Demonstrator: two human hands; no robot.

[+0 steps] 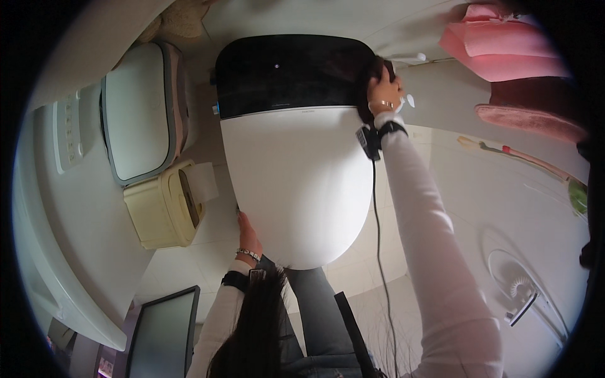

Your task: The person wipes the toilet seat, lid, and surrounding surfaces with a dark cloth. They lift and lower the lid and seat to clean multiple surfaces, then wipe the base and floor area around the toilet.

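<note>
A toilet with a closed white lid (296,183) and a glossy black rear panel (283,72) stands in front of me. My right hand (386,91) is at the right end of the black panel, fingers bent over a dark cloth (365,94) that hangs down the toilet's side. Near the lid's front left edge is my left hand (249,238), its visible fingers stretched along the side of the toilet. Part of that hand is hidden by the rim. Nothing shows in it.
On the left are a cream bin (161,211) and a grey-rimmed, pale-topped container (138,113). Pink cloth (498,44) hangs at the upper right, by a long-handled brush (510,153). A shower hose (520,286) is lower right. A black cable (379,233) trails from my right wrist.
</note>
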